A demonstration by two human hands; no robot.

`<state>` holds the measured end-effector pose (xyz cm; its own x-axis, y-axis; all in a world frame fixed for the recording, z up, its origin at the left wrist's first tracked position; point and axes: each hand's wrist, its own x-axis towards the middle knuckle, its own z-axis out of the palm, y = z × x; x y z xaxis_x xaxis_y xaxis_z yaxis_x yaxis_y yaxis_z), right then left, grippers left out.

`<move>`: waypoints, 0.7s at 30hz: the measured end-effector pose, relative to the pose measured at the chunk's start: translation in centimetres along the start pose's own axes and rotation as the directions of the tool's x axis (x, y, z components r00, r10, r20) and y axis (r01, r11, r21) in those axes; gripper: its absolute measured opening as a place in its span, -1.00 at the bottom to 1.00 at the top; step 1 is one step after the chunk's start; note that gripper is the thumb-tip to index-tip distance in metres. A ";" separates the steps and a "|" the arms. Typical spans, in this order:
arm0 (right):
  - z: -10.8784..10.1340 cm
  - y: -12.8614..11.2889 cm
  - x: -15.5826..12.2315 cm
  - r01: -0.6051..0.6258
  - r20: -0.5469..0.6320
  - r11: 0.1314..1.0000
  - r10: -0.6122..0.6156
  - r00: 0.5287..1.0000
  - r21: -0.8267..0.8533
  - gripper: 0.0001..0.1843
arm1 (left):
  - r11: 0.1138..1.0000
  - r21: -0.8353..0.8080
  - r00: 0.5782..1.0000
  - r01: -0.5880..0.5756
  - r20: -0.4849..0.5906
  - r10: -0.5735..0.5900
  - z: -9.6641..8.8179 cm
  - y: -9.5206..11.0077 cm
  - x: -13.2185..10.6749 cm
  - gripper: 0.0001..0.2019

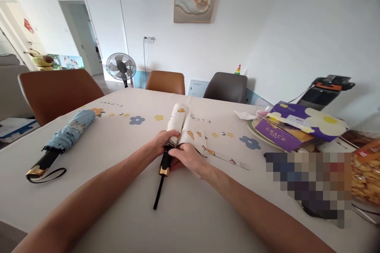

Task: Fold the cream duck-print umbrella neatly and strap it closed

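A white folding umbrella printed with small orange figures lies folded on the table in front of me, pointing away. Its black handle has a gold end, and a dark wrist strap trails toward me. My left hand is closed around the canopy's lower end, thumb on top. My right hand grips the umbrella from the right where fabric meets handle; its lower fingers are partly hidden beneath. A loose flap of the canopy spreads to the right, with a narrow strip reaching across the tablecloth. A blue folded umbrella rests at the left.
The table wears a pale tablecloth with printed flowers. On the right are a purple box on a plate, a packet of snacks and a blurred-out item. Chairs, including a brown one, and a fan stand beyond.
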<state>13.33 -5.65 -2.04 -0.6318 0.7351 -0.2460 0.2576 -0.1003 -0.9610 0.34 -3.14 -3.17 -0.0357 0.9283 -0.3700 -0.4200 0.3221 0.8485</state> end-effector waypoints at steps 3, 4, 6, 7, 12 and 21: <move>-1.7 -1.7 -1.3 -0.038 0.131 0.984 0.061 0.989 -0.175 -0.88 | 1.000 -0.016 1.000 -0.018 -0.015 0.018 -0.4 0.2 0.3 -0.87; -2.8 -2.2 -1.6 -0.014 0.094 0.974 0.036 0.995 -0.227 -0.86 | 1.000 -0.015 1.000 -0.019 -0.016 0.019 -0.4 0.1 0.4 -0.85; -5.6 -2.7 -2.0 0.013 -0.072 0.969 -0.031 0.997 -0.246 -0.83 | 1.000 -0.003 0.999 -0.028 -0.018 0.028 -0.4 0.0 0.4 -0.82; -7.2 -2.7 -2.0 0.001 -0.183 0.969 -0.048 0.982 -0.248 -0.83 | 0.999 0.008 0.999 -0.033 -0.018 0.033 -0.3 -0.2 0.4 -0.80; -12.5 -0.8 -1.1 -0.170 -0.434 0.972 0.084 0.897 -0.164 -0.81 | 0.997 0.055 0.999 -0.049 -0.007 0.049 -0.2 -0.7 0.3 -0.76; -12.7 1.1 1.9 -0.231 -0.389 0.973 0.205 0.898 -0.019 -0.71 | 0.997 0.066 0.999 -0.044 -0.007 0.044 0.2 -0.2 -0.5 -0.78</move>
<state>21.69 4.19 -2.00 -0.2298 0.9005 -0.3692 0.4100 -0.2544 -0.8759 0.60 -3.64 -3.11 -0.0607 0.9404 -0.3347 -0.3576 0.2925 0.8869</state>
